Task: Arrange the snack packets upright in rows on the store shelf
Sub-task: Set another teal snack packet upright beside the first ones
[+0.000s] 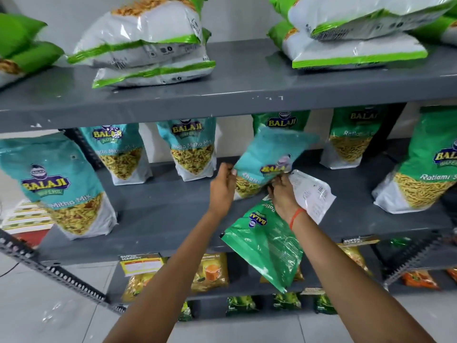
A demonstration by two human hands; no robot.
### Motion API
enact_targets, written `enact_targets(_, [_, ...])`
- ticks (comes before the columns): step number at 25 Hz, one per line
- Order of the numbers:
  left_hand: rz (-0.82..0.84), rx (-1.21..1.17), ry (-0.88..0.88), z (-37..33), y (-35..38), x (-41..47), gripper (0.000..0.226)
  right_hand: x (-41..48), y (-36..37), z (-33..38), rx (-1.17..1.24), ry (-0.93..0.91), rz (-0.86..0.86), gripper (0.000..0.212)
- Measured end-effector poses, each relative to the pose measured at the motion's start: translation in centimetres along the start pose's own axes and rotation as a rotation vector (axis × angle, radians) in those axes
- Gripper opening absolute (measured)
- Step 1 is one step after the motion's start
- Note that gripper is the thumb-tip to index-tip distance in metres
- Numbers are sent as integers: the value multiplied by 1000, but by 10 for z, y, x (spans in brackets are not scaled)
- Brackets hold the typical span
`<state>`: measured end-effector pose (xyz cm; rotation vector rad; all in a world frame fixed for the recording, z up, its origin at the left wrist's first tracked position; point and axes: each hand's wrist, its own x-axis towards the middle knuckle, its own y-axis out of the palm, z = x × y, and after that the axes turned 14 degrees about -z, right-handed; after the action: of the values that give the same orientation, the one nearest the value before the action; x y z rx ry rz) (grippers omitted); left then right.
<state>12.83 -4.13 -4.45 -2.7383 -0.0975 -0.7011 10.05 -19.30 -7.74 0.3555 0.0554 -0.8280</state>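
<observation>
Midway, tilted teal packet (pixel 267 157) between hands.

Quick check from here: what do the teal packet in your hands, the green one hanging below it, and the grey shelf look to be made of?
Teal packet: thin plastic film, matte-looking print; it creases where the left hand and right hand grip it.
Green packet: glossier plastic film, with bright glare streaks and wrinkles.
Grey shelf: probably painted metal; smooth, faintly reflective, with small white chips along its edges.

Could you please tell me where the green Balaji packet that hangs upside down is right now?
In the head view, the green Balaji packet hangs just right of centre, off the middle shelf's front edge, under the right hand and below the tilted teal packet.
</observation>
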Motion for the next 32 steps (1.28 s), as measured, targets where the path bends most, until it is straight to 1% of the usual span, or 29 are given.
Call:
enact_targets(2, [-6, -98, -122, 2, -20, 14, 21, 2, 5, 1, -95, -2, 41, 35])
enact_targets(4, [-13, -259, -299, 2, -44, 21, 17, -5, 13, 5, -167, 15, 71, 30])
enact_targets(6, [-23, -368, -435, 1, -69, 19, 12, -21, 22, 10, -205, -3, 78, 19])
enact_targets(8, [-49, -403, -518, 0, -97, 13, 2, -42, 29, 16, -195, -51, 98, 19])
enact_targets(10, [-49, -421, -563, -4, -124, 7, 9, -68, 28, 22, -174, -81, 144, 20])
enact_targets(14, [-12, -441, -618, -14, -167, -5, 9, -117, 22, 40, -180, -73, 205, 18])
enact_targets(19, [25, -445, -633, -13, -189, -9, 6, -141, 22, 52, -169, -26, 214, 18])
enact_targets(21, [-7, -418, -633, -5, -192, -9, 7, -142, 28, 46, -179, -32, 229, 18])
enact_targets(25, [-131, -312, -590, 22, -194, 0, 8, -138, 56, 13, -151, -81, 241, 20])
enact_targets(28, [-190, -294, -567, 47, -198, 12, 7, -132, 86, -14, -159, -104, 252, 21])
enact_targets(30, [-219, -298, -566, 63, -202, 20, 13, -129, 104, -30, -194, -128, 243, 20])
enact_targets(32, [-235, -299, -571, 77, -203, 25, 14, -127, 115, -42, -227, -160, 218, 18])
